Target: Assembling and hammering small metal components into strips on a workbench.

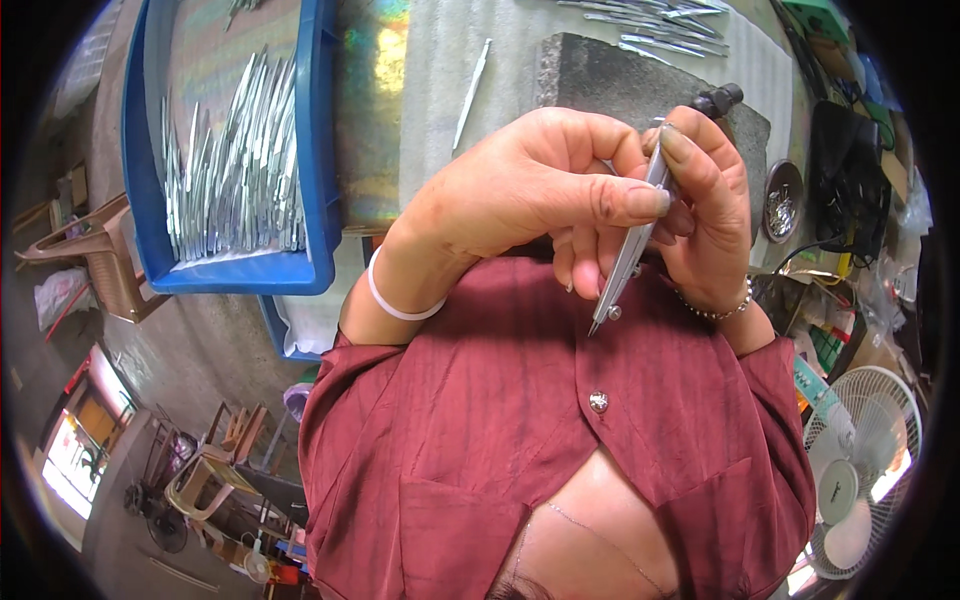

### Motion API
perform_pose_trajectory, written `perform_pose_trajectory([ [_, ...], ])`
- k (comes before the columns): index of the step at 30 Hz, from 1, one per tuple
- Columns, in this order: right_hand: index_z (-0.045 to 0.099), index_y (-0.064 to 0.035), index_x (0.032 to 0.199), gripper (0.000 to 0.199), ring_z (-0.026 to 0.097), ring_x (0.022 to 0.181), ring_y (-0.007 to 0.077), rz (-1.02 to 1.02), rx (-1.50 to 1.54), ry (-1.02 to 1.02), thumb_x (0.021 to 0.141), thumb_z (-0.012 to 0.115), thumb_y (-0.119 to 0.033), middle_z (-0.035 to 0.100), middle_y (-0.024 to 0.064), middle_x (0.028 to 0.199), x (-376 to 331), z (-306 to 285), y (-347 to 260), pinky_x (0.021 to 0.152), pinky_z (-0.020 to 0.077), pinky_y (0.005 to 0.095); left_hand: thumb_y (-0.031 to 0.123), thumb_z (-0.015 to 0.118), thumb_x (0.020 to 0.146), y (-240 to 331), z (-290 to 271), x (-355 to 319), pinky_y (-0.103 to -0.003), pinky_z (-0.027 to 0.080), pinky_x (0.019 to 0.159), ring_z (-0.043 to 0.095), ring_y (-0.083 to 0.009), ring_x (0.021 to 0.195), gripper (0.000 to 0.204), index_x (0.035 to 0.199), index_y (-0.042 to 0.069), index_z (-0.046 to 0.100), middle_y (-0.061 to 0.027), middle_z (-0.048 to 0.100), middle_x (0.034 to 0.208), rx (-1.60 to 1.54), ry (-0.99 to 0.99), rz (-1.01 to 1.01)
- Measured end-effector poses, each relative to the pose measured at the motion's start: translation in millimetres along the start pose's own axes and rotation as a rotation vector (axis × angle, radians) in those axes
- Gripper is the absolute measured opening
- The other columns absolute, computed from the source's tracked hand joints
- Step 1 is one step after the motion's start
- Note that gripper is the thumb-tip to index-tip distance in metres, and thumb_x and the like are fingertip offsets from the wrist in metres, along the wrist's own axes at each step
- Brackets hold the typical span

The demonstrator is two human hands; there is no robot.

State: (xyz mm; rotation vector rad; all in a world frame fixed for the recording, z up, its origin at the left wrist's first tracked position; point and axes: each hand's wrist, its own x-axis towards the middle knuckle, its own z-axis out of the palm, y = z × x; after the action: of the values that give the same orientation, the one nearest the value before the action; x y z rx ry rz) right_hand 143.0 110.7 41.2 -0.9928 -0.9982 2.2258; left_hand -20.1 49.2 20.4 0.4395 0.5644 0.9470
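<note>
Both my hands meet in front of my chest around a slim silver drawing compass [628, 255], its legs together and its needle tip slanting down toward me. My left hand [560, 185] presses its thumb along the compass, with the other fingers curled behind. At the upper end, the fingertips of my right hand [705, 180] pinch it beside the hinge, which they partly cover. Just beyond my hands lies a dark grey block [610, 75]. A single slender metal piece [472, 95] rests on the pale cloth to the left.
A blue tray [325, 150] at the left holds many slender silver pieces [245, 160]. More such pieces [670, 28] lie at the far side. A black-knobbed tool [718, 100] is by the block. Right of it stands a round dish [783, 200] of small metal parts, then a fan [860, 470].
</note>
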Motion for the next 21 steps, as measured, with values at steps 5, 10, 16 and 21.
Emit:
perform_pose_trajectory([
  [5,0.053,-0.0083,0.075,0.018,0.033,0.042,0.0,0.003,-0.015,-0.011,0.09,0.058,-0.017,0.051,-0.003,0.059,2,5,3,0.036,0.0253,0.0163,0.012,0.062,0.087,-1,-2,-9,-0.017,0.046,0.039,0.058,-0.0114,0.044,0.015,0.088,-0.001,0.055,-0.0059,0.059,0.064,-0.032,0.041,0.009],
  [10,0.055,-0.0083,0.076,0.016,0.033,0.042,0.0001,0.064,-0.057,0.01,0.089,0.06,-0.017,0.049,-0.0033,0.059,13,10,7,0.036,0.0252,0.0163,0.013,0.063,0.087,-1,0,-24,-0.016,0.045,0.039,0.058,-0.009,0.045,0.016,0.09,0.0,0.055,-0.0041,0.059,0.063,0.025,0.141,0.08],
  [16,0.056,-0.0077,0.079,0.013,0.033,0.042,0.0003,0.091,-0.004,-0.032,0.089,0.059,-0.015,0.05,-0.0035,0.061,27,16,10,0.037,0.0273,0.0164,0.015,0.063,0.087,3,-5,-29,-0.016,0.044,0.039,0.057,-0.0082,0.044,0.017,0.093,0.002,0.054,-0.0036,0.06,0.062,0.012,0.183,0.098],
  [21,0.056,-0.0075,0.079,0.012,0.034,0.043,0.0005,0.136,0.039,-0.036,0.089,0.058,-0.015,0.049,-0.004,0.061,34,15,10,0.038,0.0295,0.0164,0.014,0.063,0.087,3,-10,-27,-0.016,0.045,0.038,0.057,-0.0092,0.043,0.016,0.093,0.002,0.054,-0.0043,0.06,0.062,-0.047,0.174,0.101],
])
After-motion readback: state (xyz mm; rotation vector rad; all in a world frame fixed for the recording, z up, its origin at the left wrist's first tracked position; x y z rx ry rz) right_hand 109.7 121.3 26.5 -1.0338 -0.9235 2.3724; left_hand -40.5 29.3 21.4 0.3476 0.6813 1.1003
